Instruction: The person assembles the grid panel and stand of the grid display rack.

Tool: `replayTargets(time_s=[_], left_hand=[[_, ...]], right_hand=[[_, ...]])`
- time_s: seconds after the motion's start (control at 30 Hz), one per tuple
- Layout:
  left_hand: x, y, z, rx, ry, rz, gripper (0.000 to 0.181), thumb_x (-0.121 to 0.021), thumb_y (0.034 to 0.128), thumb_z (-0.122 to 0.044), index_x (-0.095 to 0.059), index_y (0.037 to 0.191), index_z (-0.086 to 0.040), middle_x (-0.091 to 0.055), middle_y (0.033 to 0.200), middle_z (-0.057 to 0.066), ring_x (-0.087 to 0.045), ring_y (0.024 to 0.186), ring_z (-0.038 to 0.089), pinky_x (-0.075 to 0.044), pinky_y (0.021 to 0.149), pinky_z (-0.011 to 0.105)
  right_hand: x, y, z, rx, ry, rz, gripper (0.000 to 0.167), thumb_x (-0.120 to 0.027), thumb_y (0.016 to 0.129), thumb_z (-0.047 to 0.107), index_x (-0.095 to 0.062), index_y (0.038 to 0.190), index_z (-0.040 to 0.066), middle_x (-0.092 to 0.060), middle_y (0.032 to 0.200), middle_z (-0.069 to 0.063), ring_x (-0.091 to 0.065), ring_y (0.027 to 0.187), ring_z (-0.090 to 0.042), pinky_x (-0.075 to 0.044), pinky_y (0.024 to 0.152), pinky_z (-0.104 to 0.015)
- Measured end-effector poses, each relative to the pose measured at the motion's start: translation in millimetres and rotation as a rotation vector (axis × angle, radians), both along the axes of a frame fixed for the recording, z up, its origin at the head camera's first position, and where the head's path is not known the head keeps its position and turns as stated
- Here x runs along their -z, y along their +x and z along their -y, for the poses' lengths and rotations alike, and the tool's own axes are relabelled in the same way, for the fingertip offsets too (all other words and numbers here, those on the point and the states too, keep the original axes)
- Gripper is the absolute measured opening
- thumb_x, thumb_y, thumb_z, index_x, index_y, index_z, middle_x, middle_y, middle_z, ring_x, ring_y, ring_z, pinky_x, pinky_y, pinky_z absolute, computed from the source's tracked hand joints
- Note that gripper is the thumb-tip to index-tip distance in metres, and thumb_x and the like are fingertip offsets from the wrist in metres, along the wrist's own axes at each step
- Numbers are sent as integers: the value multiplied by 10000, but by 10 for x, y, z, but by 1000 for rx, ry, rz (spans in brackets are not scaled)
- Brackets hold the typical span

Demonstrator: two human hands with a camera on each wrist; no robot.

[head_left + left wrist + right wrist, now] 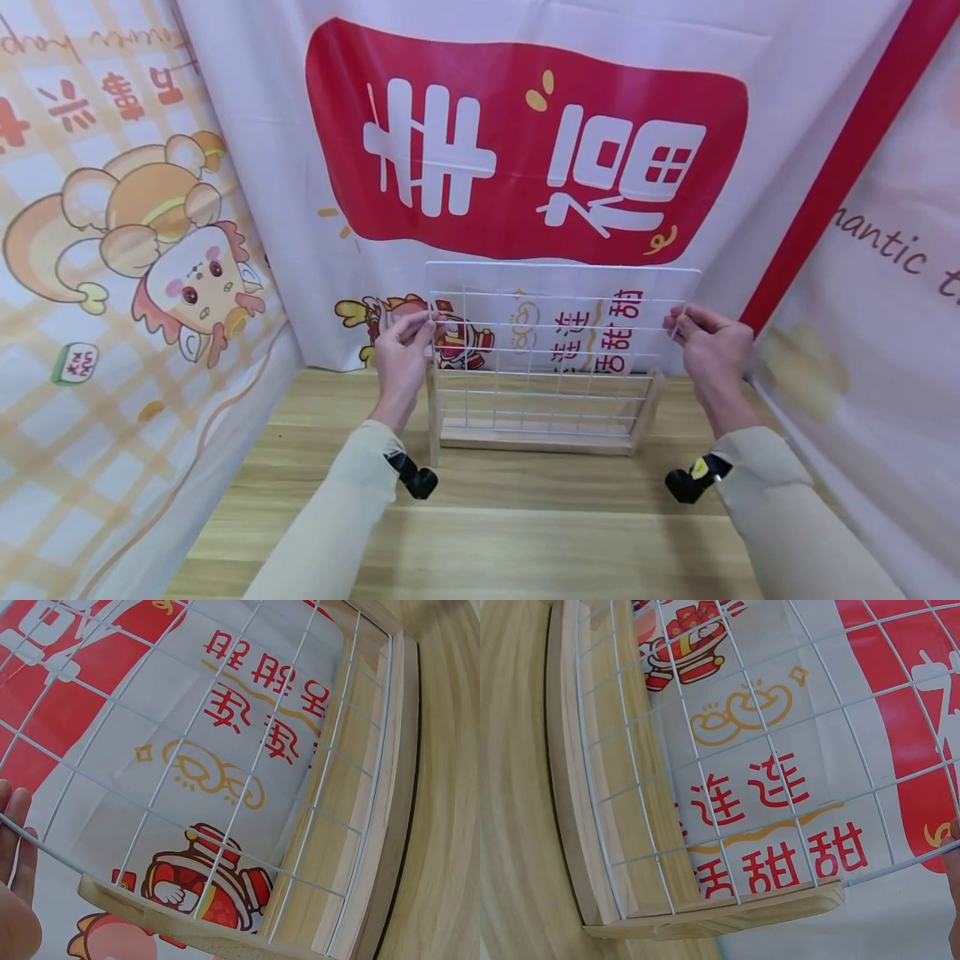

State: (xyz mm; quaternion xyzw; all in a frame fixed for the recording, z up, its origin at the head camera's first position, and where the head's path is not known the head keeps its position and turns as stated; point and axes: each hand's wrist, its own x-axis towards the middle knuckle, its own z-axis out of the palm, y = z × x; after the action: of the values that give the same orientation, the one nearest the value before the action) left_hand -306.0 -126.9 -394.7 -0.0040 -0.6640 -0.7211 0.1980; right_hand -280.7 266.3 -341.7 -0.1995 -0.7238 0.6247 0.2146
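Observation:
A white wire grid panel (530,373) stands nearly upright in a wooden stand (536,443) on the wood-grain table. My left hand (402,354) pinches the panel's left edge above the stand's left side piece. On the opposite edge, my right hand (716,350) grips the wire at about the same height. The left wrist view shows only part of the left fingers (22,859) at the rim wire. Just a sliver of the right hand (954,877) appears in the right wrist view. Along the wooden base (574,787), the panel's bottom wire lies close against the wood.
Behind the panel hangs a printed cloth (750,50) with a large red patch. Patterned cloth (45,467) walls the left side, and another printed cloth (885,333) walls the right. The tabletop (525,550) extends toward me.

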Motion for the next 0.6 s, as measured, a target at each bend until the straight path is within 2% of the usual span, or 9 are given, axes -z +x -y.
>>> replayTargets(time_s=[0.1, 0.17, 0.27, 0.37, 0.4, 0.5, 0.6], left_hand=[[-6, -37, -9, 5, 21, -27, 242, -691, 1036, -192, -746, 1245, -81, -792, 1230, 96, -782, 1126, 265, -661, 941, 295], [-9, -60, -16, 1, 32, -36, 241, -695, 1033, -181, -749, 1241, -73, -789, 1227, 104, -792, 1088, 228, -633, 1021, 313], [-20, -73, -22, -16, 26, -17, 215, -709, 1025, -191, -768, 1220, -122, -797, 1210, 70, -795, 1018, 125, -659, 879, 239], [-29, -67, -29, -26, 16, -5, 220, -711, 1027, -192, -771, 1231, -134, -799, 1220, 66, -793, 1036, 140, -630, 734, 167], [-34, -56, -33, -38, -2, -6, 225, -711, 1028, -192, -770, 1237, -134, -798, 1223, 68, -789, 1051, 153, -620, 717, 161], [-34, 20, -56, -122, -115, -41, 262, -711, 1035, -219, -750, 1286, -157, -787, 1250, 56, -762, 1116, 185, -622, 844, 199], [-13, 153, -97, -254, -288, -149, 316, -706, 1035, -240, -703, 1336, -147, -758, 1272, 80, -724, 1150, 232, -629, 928, 323]], right_hand=[[3, -28, 12, 7, 7, -17, 301, -643, 1062, 209, -753, 1341, 218, -754, 1207, -15, -748, 1005, -95, -591, 1042, -290], [3, -36, 15, 7, 10, -27, 303, -643, 1062, 214, -750, 1344, 220, -757, 1212, -16, -750, 1003, -91, -593, 1041, -288], [6, -44, 13, -3, 19, -44, 306, -633, 1066, 232, -745, 1350, 223, -758, 1229, -14, -749, 1009, -73, -591, 1053, -286], [11, -45, -5, -14, -3, -58, 310, -642, 1058, 237, -743, 1350, 211, -763, 1237, -20, -757, 1008, -71, -596, 1013, -245], [12, -40, -9, -18, -4, -57, 316, -643, 1056, 245, -740, 1355, 210, -760, 1257, -27, -757, 1025, -74, -594, 999, -227], [27, 23, -4, -23, 95, -21, 371, -628, 1062, 321, -695, 1416, 234, -735, 1358, -42, -731, 1131, -107, -598, 1009, -203], [80, 169, 54, 16, 278, -31, 466, -582, 1081, 414, -599, 1514, 242, -672, 1469, -70, -655, 1296, -195, -577, 1122, -314]])
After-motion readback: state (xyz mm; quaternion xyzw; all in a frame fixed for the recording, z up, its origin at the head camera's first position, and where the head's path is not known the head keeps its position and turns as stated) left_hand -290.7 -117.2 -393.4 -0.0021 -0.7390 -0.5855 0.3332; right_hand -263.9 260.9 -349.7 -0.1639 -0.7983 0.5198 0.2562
